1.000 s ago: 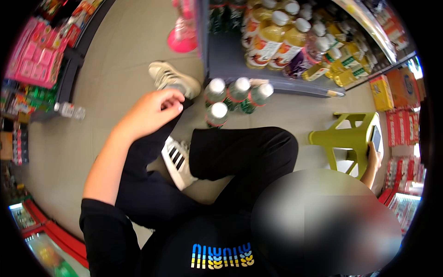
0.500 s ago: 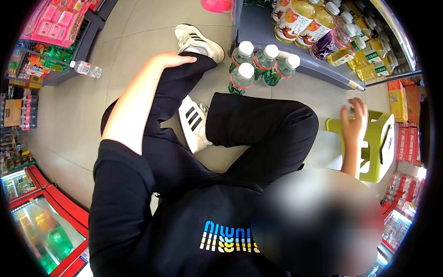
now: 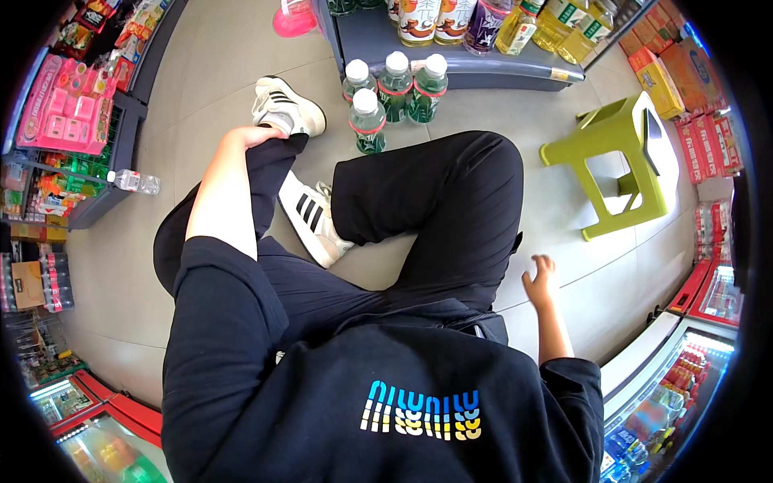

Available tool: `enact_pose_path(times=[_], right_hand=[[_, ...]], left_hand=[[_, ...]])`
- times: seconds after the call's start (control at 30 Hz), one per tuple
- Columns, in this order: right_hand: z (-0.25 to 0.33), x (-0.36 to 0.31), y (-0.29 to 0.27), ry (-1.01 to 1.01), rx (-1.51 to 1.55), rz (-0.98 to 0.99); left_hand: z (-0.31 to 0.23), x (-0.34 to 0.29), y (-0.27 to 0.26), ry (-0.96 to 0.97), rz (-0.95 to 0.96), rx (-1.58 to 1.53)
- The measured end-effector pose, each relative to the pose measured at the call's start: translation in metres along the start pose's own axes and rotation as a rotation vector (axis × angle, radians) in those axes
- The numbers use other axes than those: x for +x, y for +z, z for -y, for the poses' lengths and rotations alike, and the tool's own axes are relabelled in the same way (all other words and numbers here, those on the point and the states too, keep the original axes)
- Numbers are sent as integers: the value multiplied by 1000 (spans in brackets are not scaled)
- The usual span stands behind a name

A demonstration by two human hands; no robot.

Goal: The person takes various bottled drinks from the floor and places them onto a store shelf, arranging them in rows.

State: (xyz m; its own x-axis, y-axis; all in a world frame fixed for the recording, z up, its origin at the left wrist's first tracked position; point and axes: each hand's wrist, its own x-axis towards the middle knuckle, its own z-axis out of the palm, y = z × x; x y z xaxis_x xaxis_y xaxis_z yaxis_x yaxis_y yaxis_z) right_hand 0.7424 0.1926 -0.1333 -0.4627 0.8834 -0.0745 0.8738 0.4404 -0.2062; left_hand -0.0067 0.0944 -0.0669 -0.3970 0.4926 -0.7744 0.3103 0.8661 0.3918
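Note:
My left hand (image 3: pixel 259 137) is closed round the lower black trouser leg (image 3: pixel 272 167), just above a white shoe with black stripes (image 3: pixel 291 109). Its fingertips are hidden behind the leg. My right hand (image 3: pixel 543 283) hangs over the floor to the right of my bent knee, fingers loosely apart and nothing in them. In front of my crossed legs, several green-labelled bottles with white caps (image 3: pixel 394 87) stand upright in a cluster, touched by neither hand. A yellow-green plastic stool (image 3: pixel 600 181) stands beyond my right hand, with a dark flat object (image 3: pixel 651 143) on top.
A grey shelf (image 3: pixel 475 68) holding bottled drinks is ahead. Far left, a clear bottle (image 3: pixel 135 182) lies on the floor beside a rack with a pink display box (image 3: pixel 68 105). Red-framed fridges (image 3: pixel 121 414) stand at the lower left and right. Cartons (image 3: pixel 656 84) are stacked at the far right.
My right hand has drawn back from beside the stool toward my body. My view has turned, and the blurred round shape over my chest is gone. My left hand stays at the trouser leg.

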Motion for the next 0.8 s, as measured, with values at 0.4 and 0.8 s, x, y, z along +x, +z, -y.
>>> enact_pose_path(times=[0.4, 0.8], right_hand=[[-34, -155, 79, 99, -80, 162], [-23, -164, 84, 150, -87, 207]], left_hand=[[8, -136, 37, -69, -285, 211], [-56, -258, 82, 170, -550, 396]])
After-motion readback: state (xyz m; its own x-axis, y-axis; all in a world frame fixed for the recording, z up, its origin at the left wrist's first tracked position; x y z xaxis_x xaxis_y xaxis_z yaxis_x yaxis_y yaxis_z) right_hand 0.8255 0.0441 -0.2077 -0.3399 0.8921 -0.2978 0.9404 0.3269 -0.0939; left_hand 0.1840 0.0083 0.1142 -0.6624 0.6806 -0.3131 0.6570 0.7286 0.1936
